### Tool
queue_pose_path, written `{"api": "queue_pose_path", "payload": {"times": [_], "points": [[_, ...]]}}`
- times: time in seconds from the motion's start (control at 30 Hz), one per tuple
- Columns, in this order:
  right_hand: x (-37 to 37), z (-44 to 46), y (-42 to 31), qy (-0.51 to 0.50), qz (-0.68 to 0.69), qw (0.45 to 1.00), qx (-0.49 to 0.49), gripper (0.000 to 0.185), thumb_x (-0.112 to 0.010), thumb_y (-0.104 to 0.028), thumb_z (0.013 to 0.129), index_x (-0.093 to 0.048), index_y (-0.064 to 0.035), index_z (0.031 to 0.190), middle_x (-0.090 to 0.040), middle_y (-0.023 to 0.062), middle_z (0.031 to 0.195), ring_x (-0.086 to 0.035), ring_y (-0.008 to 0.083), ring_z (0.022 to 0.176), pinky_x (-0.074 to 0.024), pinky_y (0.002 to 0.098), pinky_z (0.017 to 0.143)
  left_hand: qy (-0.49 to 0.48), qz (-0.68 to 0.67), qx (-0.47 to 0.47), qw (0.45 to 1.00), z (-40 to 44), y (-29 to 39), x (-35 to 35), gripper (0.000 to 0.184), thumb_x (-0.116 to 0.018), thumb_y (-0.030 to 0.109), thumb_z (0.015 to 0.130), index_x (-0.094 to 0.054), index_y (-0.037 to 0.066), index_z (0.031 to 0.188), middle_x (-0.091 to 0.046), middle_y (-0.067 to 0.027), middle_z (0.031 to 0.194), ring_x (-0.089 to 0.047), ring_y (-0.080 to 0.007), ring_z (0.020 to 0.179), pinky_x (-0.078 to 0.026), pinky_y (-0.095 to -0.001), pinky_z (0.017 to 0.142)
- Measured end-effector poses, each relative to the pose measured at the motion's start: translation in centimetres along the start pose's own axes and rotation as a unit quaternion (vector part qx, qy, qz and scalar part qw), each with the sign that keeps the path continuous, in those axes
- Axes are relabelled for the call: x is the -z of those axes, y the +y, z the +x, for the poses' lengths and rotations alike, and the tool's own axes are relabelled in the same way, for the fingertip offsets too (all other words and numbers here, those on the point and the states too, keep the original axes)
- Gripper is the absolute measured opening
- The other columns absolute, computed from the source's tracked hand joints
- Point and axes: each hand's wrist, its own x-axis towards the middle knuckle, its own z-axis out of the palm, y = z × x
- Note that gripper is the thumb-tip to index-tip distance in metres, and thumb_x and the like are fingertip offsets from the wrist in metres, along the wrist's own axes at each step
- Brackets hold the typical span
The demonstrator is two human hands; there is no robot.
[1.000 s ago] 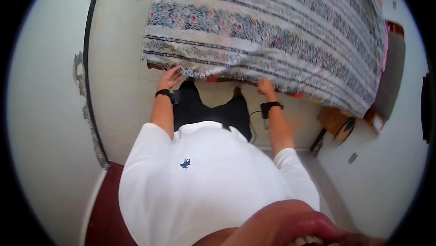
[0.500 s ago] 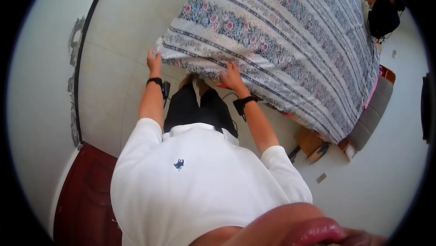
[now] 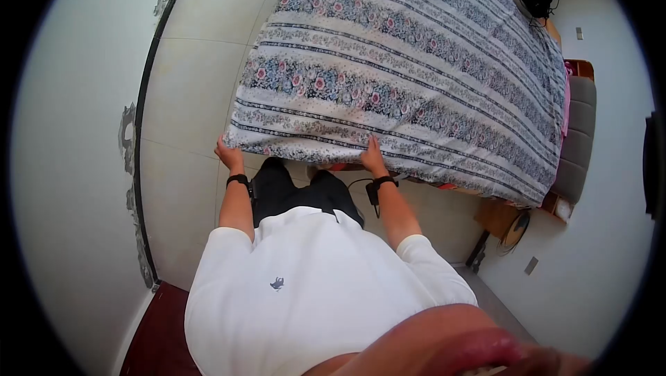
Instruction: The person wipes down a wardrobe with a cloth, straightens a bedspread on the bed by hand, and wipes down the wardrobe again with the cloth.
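Here, the left hand pinches a corner of the flowered sheet with its fingers, the right hand grasps the near edge, and the sheet spreads ahead of both.

One head-worn view, forward and down past shirt to cloth.

The sheet is matt, softly creased cloth and the floor at ten o'clock smooth tile.
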Motion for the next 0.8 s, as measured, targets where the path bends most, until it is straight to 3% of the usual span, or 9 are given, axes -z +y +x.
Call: {"api": "queue_pose_path", "payload": {"times": [0.03,0.13,0.17,0.23,0.4,0.47,0.53,0.6,0.8], "points": [[0.7,-0.5,-0.2,-0.064,0.006,0.994,-0.089,0.062,-0.05,-0.018,0.081,-0.027,0.0014,0.136,-0.022,0.0253,0.141,-0.022,0.0401,0.13,-0.0335,0.0453,0.1,0.001,-0.001,0.004,1.0,0.3,0.2,0.1,0.055,-0.058,0.0,0.073,-0.044,0.012,0.125,-0.049,-0.0207,0.115,-0.049,-0.0382,0.102,-0.045,-0.0437,0.08],[-0.8,0.1,3.3,-0.119,-0.009,0.988,-0.095,0.062,-0.051,-0.018,0.079,-0.03,0.003,0.134,-0.027,0.0247,0.139,-0.024,0.0396,0.129,-0.0339,0.0449,0.099,-0.273,-0.042,0.32,0.906,1.3,2.1,0.3,0.053,-0.055,0.005,0.074,-0.043,0.01,0.125,-0.046,-0.0209,0.117,-0.049,-0.0334,0.104,-0.046,-0.0431,0.081],[-0.1,0.8,3.2,-0.151,0.071,0.974,-0.152,0.064,-0.055,-0.021,0.078,-0.033,0.0029,0.132,-0.031,0.0244,0.137,-0.025,0.0391,0.129,-0.0349,0.0454,0.098,-0.279,-0.042,0.321,0.904,2.5,1.0,-1.1,0.053,-0.055,0.005,0.074,-0.043,0.01,0.125,-0.046,-0.0209,0.117,-0.049,-0.0334,0.104,-0.046,-0.0431,0.081],[0.6,2.0,2.0,-0.102,0.112,0.973,-0.172,0.066,-0.057,-0.022,0.077,-0.031,0.0017,0.134,-0.03,0.0238,0.137,-0.027,0.0394,0.127,-0.0351,0.0463,0.097,-0.342,-0.051,0.148,0.926,3.9,-1.5,-4.0,0.05,-0.056,0.01,0.076,-0.044,0.006,0.124,-0.048,-0.022,0.117,-0.053,-0.0311,0.101,-0.046,-0.0405,0.081],[2.0,3.9,-10.4,0.156,-0.018,0.963,-0.219,0.072,-0.059,-0.025,0.078,-0.026,-0.0031,0.137,-0.024,0.0215,0.14,-0.029,0.0401,0.126,-0.0345,0.0475,0.097,-0.322,-0.185,0.028,0.928,8.4,3.7,-7.2,0.05,-0.057,0.019,0.079,-0.044,0.0,0.123,-0.05,-0.0207,0.12,-0.056,-0.0303,0.1,-0.045,-0.0374,0.082],[1.6,6.8,-14.7,0.221,0.131,0.924,-0.282,0.076,-0.06,-0.029,0.079,-0.021,-0.0073,0.14,-0.019,0.0199,0.142,-0.025,0.0401,0.127,-0.0319,0.049,0.099,-0.424,-0.145,0.005,0.894,10.1,5.5,-7.3,0.048,-0.057,0.021,0.079,-0.046,0.001,0.121,-0.053,-0.019,0.117,-0.057,-0.029,0.096,-0.045,-0.037,0.081],[-0.5,11.2,-16.5,0.189,0.149,0.93,-0.278,0.079,-0.06,-0.034,0.079,-0.018,-0.0102,0.141,-0.016,0.0198,0.144,-0.02,0.039,0.131,-0.028,0.0501,0.102,-0.502,-0.114,-0.02,0.857,13.8,7.2,-7.0,0.046,-0.056,0.023,0.08,-0.049,0.002,0.12,-0.056,-0.0173,0.113,-0.059,-0.0276,0.092,-0.045,-0.0367,0.08],[-2.5,12.3,-22.6,0.131,0.103,0.928,-0.333,0.079,-0.06,-0.035,0.079,-0.018,-0.0114,0.142,-0.014,0.0198,0.145,-0.019,0.0377,0.132,-0.0262,0.0498,0.103,-0.659,-0.031,-0.125,0.741,18.1,7.7,-5.3,0.041,-0.054,0.025,0.081,-0.053,0.004,0.116,-0.062,-0.0137,0.101,-0.06,-0.0268,0.087,-0.046,-0.0362,0.079],[-7.8,12.9,-28.6,0.158,0.103,0.951,-0.246,0.067,-0.064,-0.033,0.072,-0.042,-0.0079,0.13,-0.036,0.0175,0.135,-0.034,0.0335,0.124,-0.0337,0.041,0.099,-0.542,0.037,-0.224,0.809,26.8,7.6,-2.1,0.028,-0.049,0.014,0.079,-0.056,0.004,0.104,-0.063,-0.0107,0.081,-0.06,-0.0194,0.074,-0.048,-0.0324,0.068]]}}
